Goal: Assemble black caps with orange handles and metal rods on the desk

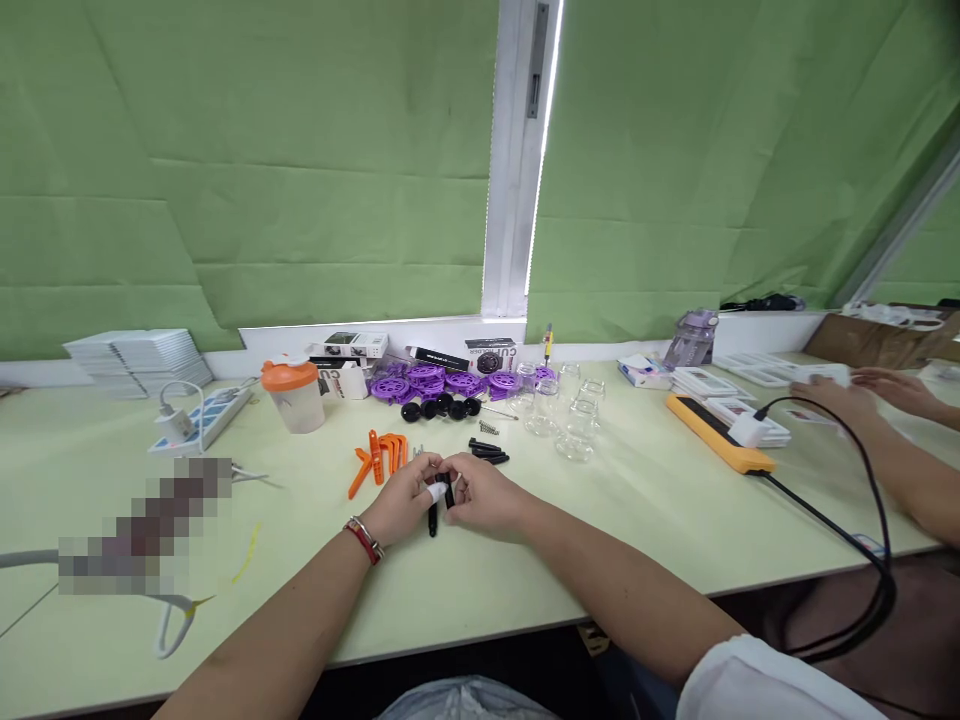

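Observation:
My left hand (409,500) and my right hand (484,492) meet near the table's front edge, fingers closed. Between them is a short black plastic piece (448,491), pinched by my right fingers. A second slim black plastic piece (433,521) pokes out below my left fingers. Something white wraps my left thumb. Just beyond my hands lie several black plastic pieces (489,452) and a metal spring (488,428). To the left are orange plastic handles (377,458). Farther back sit black round knobs (444,407) and purple plastic discs (426,381). Fingers partly hide how the held pieces meet.
Clear jars (574,430) stand right of the spring. An orange-lidded cup (293,395) and a power strip (204,420) are at left. A yellow-edged power strip (720,435) with a black cable lies at right, near another person's hands (836,398). Small boxes (491,355) line the wall.

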